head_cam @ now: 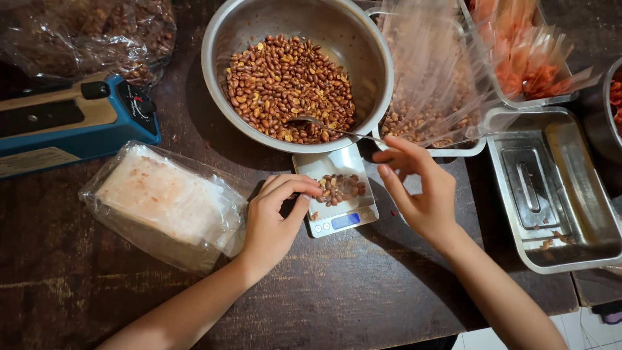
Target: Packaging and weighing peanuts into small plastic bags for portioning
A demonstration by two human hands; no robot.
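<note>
Dark brown wood table (363,291), worn and scratched, a few crumbs on it. Pale tile floor (570,327) shows past the near right edge.

Left hand (275,220) at the scale (337,194), fingers curled, fingertips pinching the small clear bag of peanuts (340,186) that sits on the scale platform. Right hand (418,188) just right of the scale, fingers loosely spread and bent, holding nothing.

Steel bowl (298,71) of peanuts right behind the scale, spoon (330,128) lying in it. Stack of clear bags (165,204) left of the left hand. Blue heat sealer (71,123) far left. Steel trays (551,188) at right.
</note>
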